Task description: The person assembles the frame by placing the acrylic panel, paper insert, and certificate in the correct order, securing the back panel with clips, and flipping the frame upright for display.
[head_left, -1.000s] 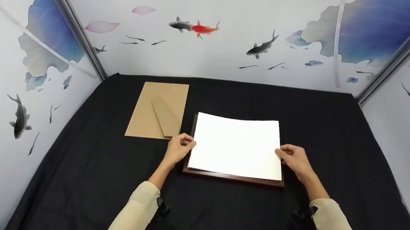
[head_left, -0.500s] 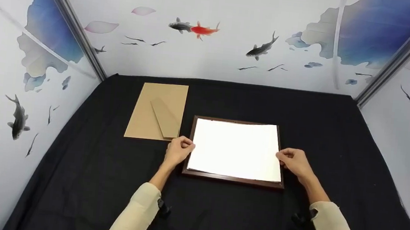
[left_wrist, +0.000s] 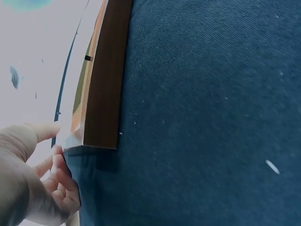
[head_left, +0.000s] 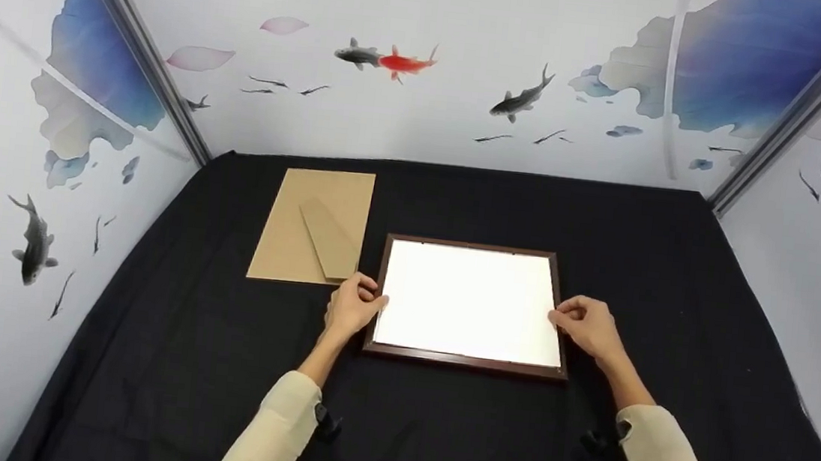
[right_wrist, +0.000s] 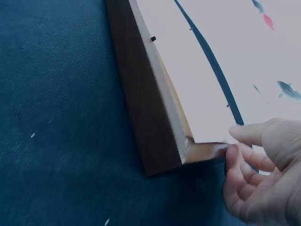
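A dark brown picture frame (head_left: 458, 360) lies face down on the black cloth. Inside its border is a blank white sheet of paper (head_left: 471, 302), nearly flat in the head view. My left hand (head_left: 353, 305) pinches the sheet's left edge by the frame's side. At the opposite edge my right hand (head_left: 589, 326) pinches the sheet between thumb and fingers. In the right wrist view the sheet's near edge (right_wrist: 188, 94) sits slightly above the frame's inner lip. Small black tabs (right_wrist: 153, 38) stick out along that lip.
A brown backing board (head_left: 281, 248) with a folded easel leg (head_left: 334, 242) lies at the back left, close to my left hand. Black cloth (head_left: 451, 430) covers the table. White printed panels (head_left: 437, 112) stand around the back and sides.
The white sheet has come down and toward me, from overhanging the frame's far edge to lying within its border. Both hands have lowered slightly with it, still at its sides.
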Action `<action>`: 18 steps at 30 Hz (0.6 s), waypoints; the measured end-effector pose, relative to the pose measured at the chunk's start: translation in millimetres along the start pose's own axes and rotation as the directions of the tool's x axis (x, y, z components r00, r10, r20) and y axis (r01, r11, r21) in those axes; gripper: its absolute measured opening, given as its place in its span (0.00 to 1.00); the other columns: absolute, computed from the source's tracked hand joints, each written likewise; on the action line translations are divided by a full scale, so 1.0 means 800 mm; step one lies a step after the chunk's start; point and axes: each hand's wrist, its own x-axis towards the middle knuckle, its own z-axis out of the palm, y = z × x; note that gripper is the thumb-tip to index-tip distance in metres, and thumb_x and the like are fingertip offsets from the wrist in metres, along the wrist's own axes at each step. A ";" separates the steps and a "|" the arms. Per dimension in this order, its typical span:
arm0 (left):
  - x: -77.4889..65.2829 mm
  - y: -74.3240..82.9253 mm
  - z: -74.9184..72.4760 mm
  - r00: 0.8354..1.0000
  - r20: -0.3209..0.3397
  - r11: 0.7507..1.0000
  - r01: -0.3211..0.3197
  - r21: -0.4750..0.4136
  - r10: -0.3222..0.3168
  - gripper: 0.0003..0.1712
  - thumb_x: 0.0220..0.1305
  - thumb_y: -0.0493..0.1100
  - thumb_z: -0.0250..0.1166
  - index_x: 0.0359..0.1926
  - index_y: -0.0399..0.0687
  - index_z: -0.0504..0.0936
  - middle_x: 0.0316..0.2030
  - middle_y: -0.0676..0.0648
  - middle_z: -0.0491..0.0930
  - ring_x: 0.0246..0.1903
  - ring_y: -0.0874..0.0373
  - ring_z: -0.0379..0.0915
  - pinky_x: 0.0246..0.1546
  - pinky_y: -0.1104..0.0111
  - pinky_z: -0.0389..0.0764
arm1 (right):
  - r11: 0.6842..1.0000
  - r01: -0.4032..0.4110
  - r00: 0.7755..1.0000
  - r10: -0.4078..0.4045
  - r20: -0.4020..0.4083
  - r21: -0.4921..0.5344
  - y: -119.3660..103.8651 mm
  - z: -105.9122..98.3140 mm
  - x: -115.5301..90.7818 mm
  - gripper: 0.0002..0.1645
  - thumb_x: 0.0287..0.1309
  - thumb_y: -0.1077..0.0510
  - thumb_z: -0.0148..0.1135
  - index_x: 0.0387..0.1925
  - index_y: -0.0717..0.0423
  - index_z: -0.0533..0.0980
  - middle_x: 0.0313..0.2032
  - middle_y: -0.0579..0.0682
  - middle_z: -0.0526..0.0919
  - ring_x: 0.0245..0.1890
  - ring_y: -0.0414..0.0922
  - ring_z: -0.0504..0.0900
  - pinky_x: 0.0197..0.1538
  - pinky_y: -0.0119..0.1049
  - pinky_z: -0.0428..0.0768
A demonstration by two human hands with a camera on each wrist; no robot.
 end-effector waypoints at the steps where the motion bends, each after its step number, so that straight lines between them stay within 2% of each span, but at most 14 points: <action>1: 0.000 -0.003 -0.001 1.000 0.013 1.000 -0.012 -0.020 0.012 0.17 0.62 0.45 0.74 0.49 0.47 0.80 0.37 0.48 0.81 0.37 0.50 0.78 0.39 0.53 0.76 | 1.000 0.019 1.000 -0.019 0.008 0.012 0.002 -0.001 -0.002 0.12 0.64 0.62 0.69 0.43 0.69 0.79 0.32 0.56 0.81 0.31 0.47 0.78 0.32 0.32 0.77; 5: -0.004 -0.013 -0.010 0.993 0.096 0.993 -0.051 -0.111 0.062 0.25 0.61 0.41 0.74 0.57 0.42 0.78 0.46 0.41 0.80 0.44 0.44 0.78 0.44 0.51 0.78 | 0.994 0.076 0.996 -0.080 0.049 0.078 0.007 -0.004 -0.012 0.22 0.61 0.63 0.72 0.51 0.71 0.75 0.37 0.60 0.79 0.34 0.49 0.78 0.34 0.31 0.78; 9: -0.008 -0.019 -0.019 0.981 0.164 0.979 -0.076 -0.187 0.108 0.30 0.61 0.37 0.74 0.62 0.38 0.75 0.49 0.35 0.78 0.45 0.41 0.80 0.45 0.51 0.81 | 0.989 0.080 0.994 -0.089 0.069 0.124 0.009 -0.006 -0.018 0.29 0.58 0.63 0.74 0.56 0.71 0.72 0.39 0.62 0.76 0.35 0.51 0.77 0.35 0.31 0.77; 13: -0.009 -0.022 -0.020 0.973 0.192 0.974 -0.087 -0.207 0.127 0.30 0.61 0.35 0.72 0.63 0.37 0.75 0.49 0.34 0.78 0.44 0.41 0.81 0.45 0.52 0.81 | 0.991 0.036 0.996 -0.047 0.081 0.130 0.010 -0.006 -0.021 0.33 0.57 0.62 0.75 0.59 0.70 0.71 0.40 0.63 0.75 0.35 0.50 0.76 0.33 0.33 0.77; 18: -0.008 -0.021 -0.016 0.977 0.189 0.977 -0.064 -0.203 0.103 0.28 0.62 0.34 0.71 0.63 0.39 0.76 0.48 0.36 0.79 0.43 0.43 0.81 0.44 0.53 0.81 | 0.993 -0.033 0.994 0.022 0.104 0.110 0.011 -0.005 -0.019 0.37 0.57 0.62 0.75 0.63 0.69 0.67 0.41 0.63 0.74 0.34 0.49 0.74 0.32 0.36 0.76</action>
